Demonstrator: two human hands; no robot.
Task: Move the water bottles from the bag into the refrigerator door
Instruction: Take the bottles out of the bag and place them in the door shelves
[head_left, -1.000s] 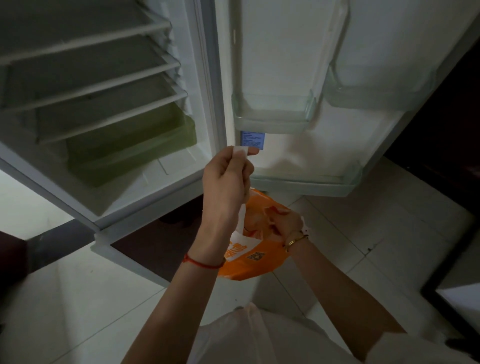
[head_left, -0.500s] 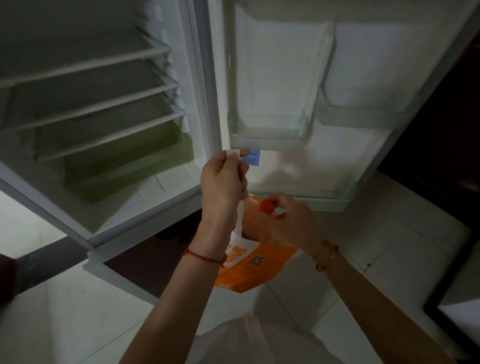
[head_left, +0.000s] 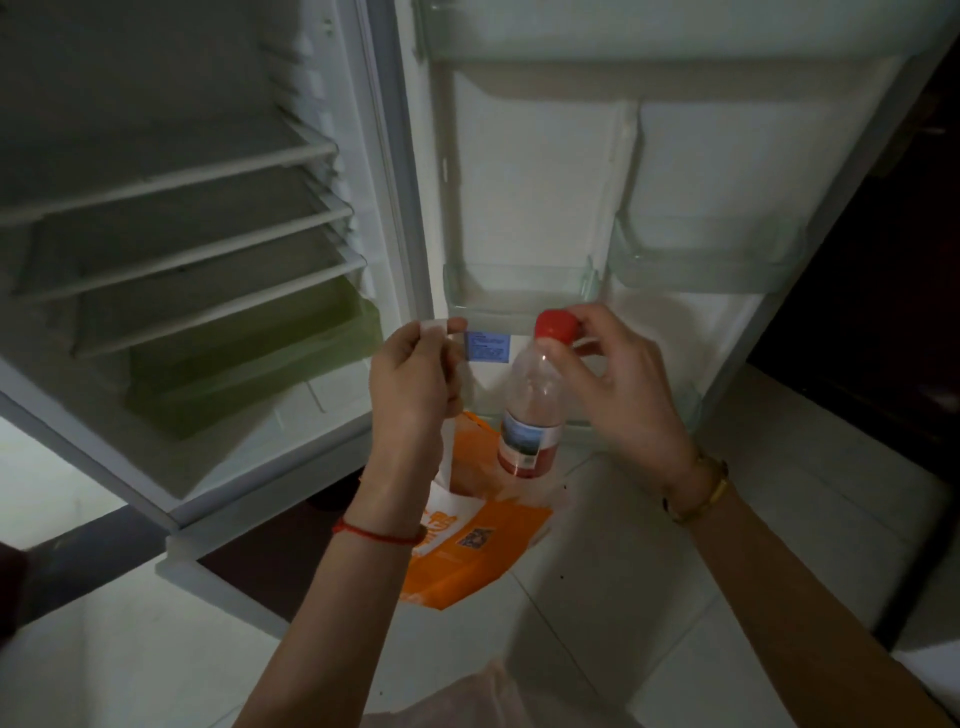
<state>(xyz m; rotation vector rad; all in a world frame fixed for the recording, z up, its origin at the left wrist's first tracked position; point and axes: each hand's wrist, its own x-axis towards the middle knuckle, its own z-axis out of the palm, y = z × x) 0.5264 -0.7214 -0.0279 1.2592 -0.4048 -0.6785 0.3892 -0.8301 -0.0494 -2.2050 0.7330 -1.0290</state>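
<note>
My left hand (head_left: 415, 379) pinches the white handle of an orange bag (head_left: 470, 551), which hangs open below it. My right hand (head_left: 618, 395) grips a clear water bottle (head_left: 530, 415) by its neck, just under the red cap; the bottle hangs above the bag's mouth, in front of the open refrigerator door (head_left: 545, 197). The door carries clear bins: a small one (head_left: 519, 301) right behind the cap, a higher one (head_left: 706, 260) to the right, and a low one partly hidden by my right hand. What else lies inside the bag is hidden.
The refrigerator compartment (head_left: 182, 234) stands open on the left with several wire shelves and a green drawer (head_left: 249, 358). Pale floor tiles (head_left: 675, 597) lie below. A dark piece of furniture (head_left: 893, 260) stands to the right of the door.
My right hand came up out of the bag holding the bottle, which now hangs clear above the bag's mouth. My left hand keeps its hold on the handle. The view tilted up slightly.
</note>
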